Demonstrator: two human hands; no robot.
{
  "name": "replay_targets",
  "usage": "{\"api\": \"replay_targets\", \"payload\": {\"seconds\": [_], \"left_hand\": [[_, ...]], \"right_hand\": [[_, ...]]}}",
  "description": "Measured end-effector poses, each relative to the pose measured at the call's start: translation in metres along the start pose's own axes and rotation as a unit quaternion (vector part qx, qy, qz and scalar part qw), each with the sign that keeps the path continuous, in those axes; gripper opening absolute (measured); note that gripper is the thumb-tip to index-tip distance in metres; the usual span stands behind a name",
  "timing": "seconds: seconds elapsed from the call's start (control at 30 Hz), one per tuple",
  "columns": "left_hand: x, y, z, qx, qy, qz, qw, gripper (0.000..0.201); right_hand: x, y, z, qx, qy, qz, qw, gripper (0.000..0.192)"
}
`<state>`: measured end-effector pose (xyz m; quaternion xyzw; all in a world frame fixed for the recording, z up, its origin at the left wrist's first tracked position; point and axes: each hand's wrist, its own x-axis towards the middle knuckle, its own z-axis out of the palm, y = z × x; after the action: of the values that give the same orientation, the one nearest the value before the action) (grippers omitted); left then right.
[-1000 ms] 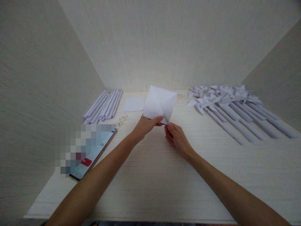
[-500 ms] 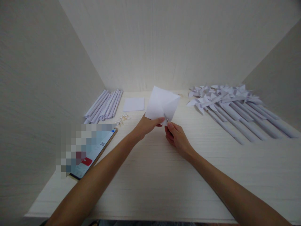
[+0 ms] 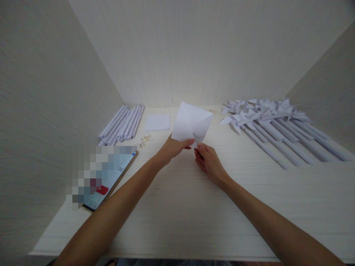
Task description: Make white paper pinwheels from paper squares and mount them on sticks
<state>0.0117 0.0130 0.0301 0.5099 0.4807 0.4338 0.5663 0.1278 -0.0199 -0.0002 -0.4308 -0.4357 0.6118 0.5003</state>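
Note:
A square of white paper [image 3: 191,120] with diagonal creases is held up above the table. My left hand [image 3: 176,146] grips its lower left edge, thumb on the near face and fingers behind. Closed around a small pair of scissors [image 3: 195,136], my right hand [image 3: 208,159] sits at the paper's lower corner. Only the thin metal blades show, lying on the paper along a diagonal; the handles are hidden in the fingers.
Several rolled paper sticks [image 3: 123,123] lie back left, beside a stack of paper squares [image 3: 158,122] and small whitish pieces [image 3: 144,140]. A phone [image 3: 111,181] lies near my left forearm. Several paper pinwheels on sticks [image 3: 266,118] are piled at the right. Walls enclose the table [image 3: 177,214].
The scissor blades show slightly more over the paper's lower corner. The paper's right corner has shifted a touch to the right; both hands stay almost where they were.

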Motion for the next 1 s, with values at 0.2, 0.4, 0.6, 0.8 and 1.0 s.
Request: {"api": "replay_targets", "payload": {"seconds": [0.2,0.4,0.6,0.8,1.0], "left_hand": [[0.0002,0.0000,0.0004,0.008,-0.017,0.000,1.000,0.024],[0.0006,-0.0009,0.0013,0.015,-0.016,0.000,1.000,0.025],[-0.0002,-0.0006,0.0021,0.011,-0.006,-0.011,1.000,0.023],[-0.0006,-0.0003,0.0026,0.002,-0.002,-0.016,1.000,0.024],[-0.0001,0.0005,0.0028,0.008,-0.008,-0.013,1.000,0.025]], "right_hand": [[-0.0001,-0.0005,0.0002,0.004,0.003,-0.001,1.000,0.034],[0.0004,-0.0003,0.0006,0.011,0.005,-0.007,1.000,0.035],[0.0003,-0.0008,0.0009,0.013,0.009,-0.004,1.000,0.035],[0.0007,0.0010,0.0001,0.004,0.014,-0.008,1.000,0.035],[0.0010,0.0018,0.0005,0.009,0.015,-0.010,1.000,0.033]]}}
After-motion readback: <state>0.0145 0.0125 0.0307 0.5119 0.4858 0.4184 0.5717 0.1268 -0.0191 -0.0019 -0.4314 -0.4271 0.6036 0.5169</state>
